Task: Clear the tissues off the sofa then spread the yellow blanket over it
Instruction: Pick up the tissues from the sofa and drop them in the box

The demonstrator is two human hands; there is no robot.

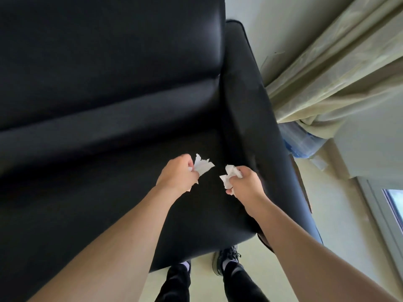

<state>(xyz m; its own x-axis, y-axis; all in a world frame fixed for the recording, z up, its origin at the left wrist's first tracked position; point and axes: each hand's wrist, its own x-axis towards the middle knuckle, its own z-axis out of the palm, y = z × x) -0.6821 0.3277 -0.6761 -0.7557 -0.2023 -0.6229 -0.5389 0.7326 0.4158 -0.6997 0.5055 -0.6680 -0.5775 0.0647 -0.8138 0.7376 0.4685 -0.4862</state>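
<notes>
Tissues are crumpled in both hands above the black sofa (pixel 109 83): one tissue (pixel 202 165) gripped by the left hand (pixel 177 174), another tissue (pixel 230 174) by the right hand (pixel 245 184).

Sofa (pixel 98 94) fills left and centre; backrest behind seat, armrest (pixel 246 105) along seat's right edge. Left hand (pixel 177 173) above seat, near its right end, holding tissue (pixel 202 165). Right hand (pixel 244 182) just right of it, close to armrest, holding second tissue (pixel 230 175); the two hands apart. Curtain (pixel 338 73) right of armrest, bunched low against wall. Window frame (pixel 388 212) further right. Person's shoes (pixel 226 258) on floor before seat's front edge
</notes>
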